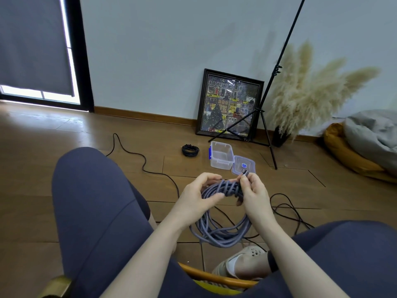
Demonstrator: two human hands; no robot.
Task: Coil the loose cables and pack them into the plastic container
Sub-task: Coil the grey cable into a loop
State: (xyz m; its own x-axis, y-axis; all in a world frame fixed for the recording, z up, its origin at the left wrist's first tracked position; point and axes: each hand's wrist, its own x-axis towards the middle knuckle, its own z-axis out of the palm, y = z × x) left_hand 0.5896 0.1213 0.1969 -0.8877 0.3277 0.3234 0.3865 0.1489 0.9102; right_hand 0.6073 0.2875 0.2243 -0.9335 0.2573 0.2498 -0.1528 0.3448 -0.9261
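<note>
Between my knees, above the wooden floor [64, 168], I have the braided grey-purple cable coil [221, 224] hanging from both hands. Left hand [199, 195] is curled round the top of the bundle, thumb and fingers closed on the gathered loops. Right hand [252, 190] pinches the free tail just below its dark plug end [245, 172], with the tail wound a few turns around the top of the loops. Judged step: tying off this coil, wrap nearly done.

The clear plastic container with blue clips [221, 157] sits open on the floor ahead, toward the wall, with nothing visible inside; its clear lid [243, 165] lies touching its right side. A small black coiled cable [190, 150] lies just left of the container, not packed. A loose black cable [137, 155] snakes across the floor at left, and more black cable [287, 208] sprawls at right, uncoiled.

Next move, my guess: tuck the plug end under a wrap so the bundle holds, then reach forward and drop it into the container. Coil looks wide against the box; may need folding or squeezing. Black cables remain after that.
</note>
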